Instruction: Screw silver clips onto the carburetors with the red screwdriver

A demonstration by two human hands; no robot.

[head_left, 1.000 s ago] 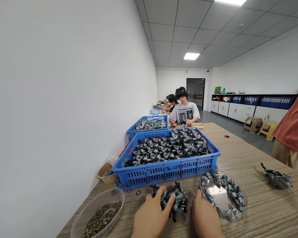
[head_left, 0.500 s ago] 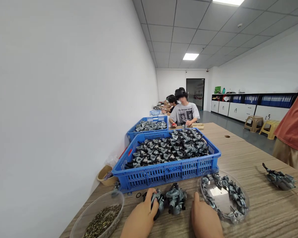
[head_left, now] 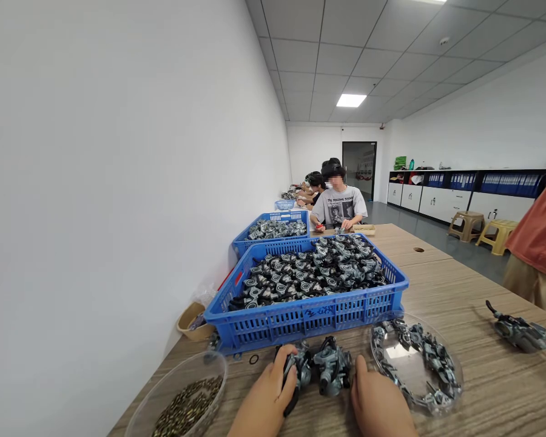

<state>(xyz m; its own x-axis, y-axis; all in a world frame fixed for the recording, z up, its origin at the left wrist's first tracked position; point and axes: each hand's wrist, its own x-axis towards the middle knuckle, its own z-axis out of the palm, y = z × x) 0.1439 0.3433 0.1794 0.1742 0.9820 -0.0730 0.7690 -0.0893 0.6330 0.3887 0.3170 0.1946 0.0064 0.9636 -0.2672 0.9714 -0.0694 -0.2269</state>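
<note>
One hand, the left hand (head_left: 264, 394), curls around a silver-grey metal assembly with black fittings (head_left: 304, 364); apart from it, the right hand (head_left: 380, 394) is just beside a matching second assembly (head_left: 331, 367), contact unclear. Both pieces sit on the near wood-grain worktop (head_left: 495, 388). The step seems to be positioning them; the next move calls for a steady grip. Right lies a round clear plastic dish (head_left: 458, 388); far, a blue plastic crate (head_left: 273, 332).
</note>
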